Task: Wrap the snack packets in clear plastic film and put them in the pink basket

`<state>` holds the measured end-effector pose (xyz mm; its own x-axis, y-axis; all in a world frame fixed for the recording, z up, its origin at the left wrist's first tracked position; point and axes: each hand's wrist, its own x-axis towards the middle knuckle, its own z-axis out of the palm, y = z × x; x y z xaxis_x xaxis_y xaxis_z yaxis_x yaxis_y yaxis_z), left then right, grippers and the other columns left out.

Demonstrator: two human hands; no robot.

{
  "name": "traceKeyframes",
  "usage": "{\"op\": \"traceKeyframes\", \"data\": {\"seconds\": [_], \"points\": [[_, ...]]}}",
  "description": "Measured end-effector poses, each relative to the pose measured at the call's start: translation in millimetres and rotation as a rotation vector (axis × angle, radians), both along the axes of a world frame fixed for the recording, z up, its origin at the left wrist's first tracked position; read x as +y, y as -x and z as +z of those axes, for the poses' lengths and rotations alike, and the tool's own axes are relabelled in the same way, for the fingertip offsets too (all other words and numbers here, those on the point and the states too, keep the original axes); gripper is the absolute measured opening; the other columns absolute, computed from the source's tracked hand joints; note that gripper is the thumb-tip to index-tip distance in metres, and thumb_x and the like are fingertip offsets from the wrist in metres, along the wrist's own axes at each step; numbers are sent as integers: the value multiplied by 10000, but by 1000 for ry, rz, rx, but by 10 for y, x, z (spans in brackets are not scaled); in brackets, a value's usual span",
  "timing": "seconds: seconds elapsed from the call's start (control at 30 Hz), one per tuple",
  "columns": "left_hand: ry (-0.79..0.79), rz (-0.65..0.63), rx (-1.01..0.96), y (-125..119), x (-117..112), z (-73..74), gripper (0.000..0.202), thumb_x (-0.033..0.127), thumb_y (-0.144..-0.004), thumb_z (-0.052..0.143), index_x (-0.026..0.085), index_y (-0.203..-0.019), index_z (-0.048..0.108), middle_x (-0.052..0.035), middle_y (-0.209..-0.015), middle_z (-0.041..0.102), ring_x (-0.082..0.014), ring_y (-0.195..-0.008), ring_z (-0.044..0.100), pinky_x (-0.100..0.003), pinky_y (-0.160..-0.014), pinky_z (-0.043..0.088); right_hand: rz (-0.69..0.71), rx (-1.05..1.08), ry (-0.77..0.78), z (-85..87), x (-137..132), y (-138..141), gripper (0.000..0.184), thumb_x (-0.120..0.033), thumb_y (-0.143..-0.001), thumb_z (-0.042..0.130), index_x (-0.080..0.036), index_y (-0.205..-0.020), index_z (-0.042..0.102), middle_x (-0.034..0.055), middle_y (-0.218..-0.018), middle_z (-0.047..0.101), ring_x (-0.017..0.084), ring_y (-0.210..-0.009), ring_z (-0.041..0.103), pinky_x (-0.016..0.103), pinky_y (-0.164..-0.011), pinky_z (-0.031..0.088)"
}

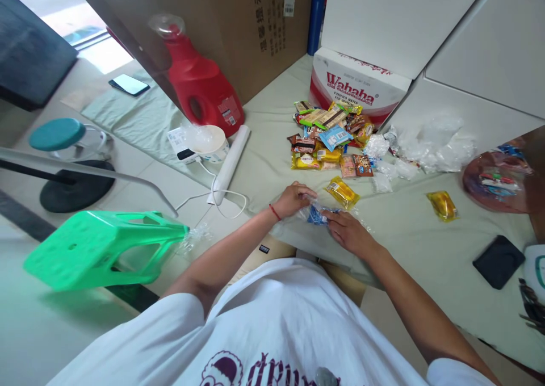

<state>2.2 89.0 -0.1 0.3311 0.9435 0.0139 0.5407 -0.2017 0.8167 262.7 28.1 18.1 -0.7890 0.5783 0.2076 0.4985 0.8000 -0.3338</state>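
My left hand (295,198) and my right hand (349,231) meet over a clear plastic bag (317,214) with a blue packet inside, lying on the pale green cloth (409,238). Both hands have their fingers curled and pinch the bag's edges. A red string circles my left wrist. Just beyond the bag lies a yellow snack packet (342,192). Farther back sits a pile of assorted snack packets (330,142). Another yellow packet (443,205) lies alone to the right.
A Wahaha carton (355,85) stands behind the snacks, beside crumpled clear bags (426,145). A red detergent jug (200,82), a white bowl (208,143) and a white roll (230,162) lie left. A green stool (102,248) is tipped over. A black wallet (498,261) rests right.
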Motion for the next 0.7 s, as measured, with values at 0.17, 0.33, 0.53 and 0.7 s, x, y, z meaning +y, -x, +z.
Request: {"op": "traceKeyframes", "data": {"seconds": [0.17, 0.33, 0.53, 0.7], "points": [[-55, 22, -246, 446, -33, -64, 190, 180, -736, 599, 212, -550, 587, -50, -801, 630, -190, -895, 608, -359, -901, 509, -24, -15, -15, -13, -2, -17, 256, -147, -1044, 463, -194, -980, 707, 92, -1475, 622, 230, -996, 636, 431, -902, 540], [-44, 106, -216, 878, -102, -64, 131, 177, -705, 557, 211, -589, 610, -38, -741, 605, -212, -884, 596, -396, -938, 492, -38, -7, -35, -37, -26, 6, 269, -135, -1038, 463, -195, -966, 714, 95, -1468, 628, 234, -980, 633, 437, -886, 532], [-119, 48, -220, 444, 40, -15, 858, 337, -707, 806, 248, -1508, 512, -100, -1389, 637, -313, -1321, 531, -472, -1162, 373, -28, -43, -73, -44, -13, 45, 268, -139, -1034, 469, -196, -957, 720, 89, -1470, 628, 240, -968, 623, 435, -860, 529], [-4, -91, -171, 138, 230, 16, 455, 377, -802, 785, 222, -1230, 756, -45, -901, 723, -235, -974, 637, -419, -1027, 461, -26, -27, -56, -62, 3, 14, 257, -139, -1033, 479, -201, -946, 712, 88, -1468, 629, 232, -964, 627, 429, -872, 526]]}}
